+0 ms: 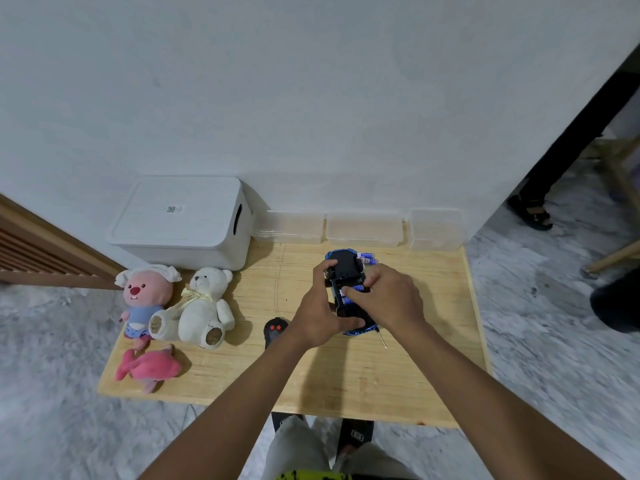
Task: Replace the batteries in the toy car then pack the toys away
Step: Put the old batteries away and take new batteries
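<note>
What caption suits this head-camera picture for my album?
Left hand grips the upturned toy car; right hand works at batteries in its underside.

Car (pixel 346 271): black underside, glossy blue body.
Batteries (pixel 367 260): blue with white.
Remote (pixel 275 330): black, two red buttons.
Bear (pixel 204 306): white, pale yellow bow, brown soles.
Beaver plush (pixel 145 296): pink, red nose, white cap, light blue top.
Fish plush (pixel 149 367): pink.
Box (pixel 180 233): white.
Table (pixel 381 375): light wood grain.
Floor (pixel 554 306): grey marbled.
</note>
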The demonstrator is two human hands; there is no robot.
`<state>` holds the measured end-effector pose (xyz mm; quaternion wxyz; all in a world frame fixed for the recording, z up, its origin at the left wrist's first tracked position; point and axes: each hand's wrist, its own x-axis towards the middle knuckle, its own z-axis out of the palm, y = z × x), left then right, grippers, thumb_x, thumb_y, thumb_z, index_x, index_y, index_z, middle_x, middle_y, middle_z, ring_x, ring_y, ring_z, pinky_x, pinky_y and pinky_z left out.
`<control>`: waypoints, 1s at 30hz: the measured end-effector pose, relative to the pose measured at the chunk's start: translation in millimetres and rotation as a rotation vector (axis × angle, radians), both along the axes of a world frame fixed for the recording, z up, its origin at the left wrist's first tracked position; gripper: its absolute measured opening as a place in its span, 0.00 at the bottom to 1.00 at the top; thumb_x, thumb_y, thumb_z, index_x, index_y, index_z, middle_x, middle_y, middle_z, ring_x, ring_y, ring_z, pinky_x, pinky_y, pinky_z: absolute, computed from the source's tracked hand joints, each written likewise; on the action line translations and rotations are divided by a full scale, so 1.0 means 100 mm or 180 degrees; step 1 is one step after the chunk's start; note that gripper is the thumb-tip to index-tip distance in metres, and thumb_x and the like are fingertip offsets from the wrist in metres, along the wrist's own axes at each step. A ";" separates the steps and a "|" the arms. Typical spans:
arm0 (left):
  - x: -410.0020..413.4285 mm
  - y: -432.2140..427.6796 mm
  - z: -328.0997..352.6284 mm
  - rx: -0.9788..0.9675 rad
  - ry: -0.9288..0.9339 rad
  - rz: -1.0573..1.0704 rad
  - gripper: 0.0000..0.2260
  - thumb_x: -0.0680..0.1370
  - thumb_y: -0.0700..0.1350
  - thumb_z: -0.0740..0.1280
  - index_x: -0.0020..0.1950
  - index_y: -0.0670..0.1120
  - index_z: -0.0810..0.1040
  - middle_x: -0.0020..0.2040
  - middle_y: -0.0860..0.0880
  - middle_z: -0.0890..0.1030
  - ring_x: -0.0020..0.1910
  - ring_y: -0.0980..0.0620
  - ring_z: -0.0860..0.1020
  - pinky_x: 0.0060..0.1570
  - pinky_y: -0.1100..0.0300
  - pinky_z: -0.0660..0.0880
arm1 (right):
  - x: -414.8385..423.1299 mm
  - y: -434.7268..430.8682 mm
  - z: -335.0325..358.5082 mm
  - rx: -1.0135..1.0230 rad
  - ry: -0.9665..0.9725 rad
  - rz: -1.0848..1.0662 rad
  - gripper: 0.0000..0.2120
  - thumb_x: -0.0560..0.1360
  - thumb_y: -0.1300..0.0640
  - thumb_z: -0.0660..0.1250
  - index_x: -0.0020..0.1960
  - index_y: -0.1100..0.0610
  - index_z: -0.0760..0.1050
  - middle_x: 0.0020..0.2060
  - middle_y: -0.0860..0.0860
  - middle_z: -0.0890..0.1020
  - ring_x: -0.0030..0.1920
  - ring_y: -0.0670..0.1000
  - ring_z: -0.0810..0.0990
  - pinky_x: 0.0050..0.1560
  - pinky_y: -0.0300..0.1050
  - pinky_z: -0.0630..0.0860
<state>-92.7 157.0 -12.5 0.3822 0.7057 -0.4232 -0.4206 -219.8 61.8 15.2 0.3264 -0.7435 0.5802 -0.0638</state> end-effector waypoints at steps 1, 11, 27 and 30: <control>-0.01 0.00 0.00 0.0024 0.0001 -0.0002 0.50 0.68 0.41 0.83 0.77 0.59 0.53 0.65 0.57 0.75 0.52 0.46 0.84 0.53 0.56 0.83 | 0.00 0.00 0.00 0.0000 0.0008 -0.0018 0.21 0.61 0.32 0.73 0.39 0.47 0.73 0.38 0.40 0.80 0.48 0.48 0.79 0.43 0.47 0.78; -0.05 0.05 -0.02 0.0011 0.0017 -0.0140 0.51 0.68 0.38 0.83 0.78 0.55 0.53 0.60 0.66 0.74 0.53 0.68 0.79 0.51 0.71 0.77 | 0.07 0.08 0.15 0.0032 0.0197 0.0203 0.19 0.63 0.41 0.73 0.47 0.51 0.74 0.38 0.44 0.78 0.43 0.51 0.78 0.38 0.44 0.74; 0.00 0.16 -0.10 0.0156 0.0121 -0.0131 0.50 0.68 0.38 0.83 0.77 0.57 0.54 0.63 0.57 0.76 0.42 0.58 0.84 0.45 0.60 0.83 | -0.11 0.03 0.00 -0.0338 -0.0235 0.1428 0.08 0.78 0.42 0.65 0.53 0.42 0.80 0.55 0.42 0.76 0.52 0.47 0.78 0.48 0.46 0.74; 0.01 0.18 -0.09 0.0173 0.0137 -0.0098 0.49 0.68 0.38 0.83 0.77 0.57 0.54 0.62 0.59 0.74 0.39 0.57 0.85 0.43 0.60 0.83 | -0.14 0.02 0.05 -0.0232 -0.0579 0.0841 0.07 0.80 0.44 0.62 0.49 0.46 0.73 0.45 0.43 0.83 0.45 0.49 0.81 0.45 0.49 0.77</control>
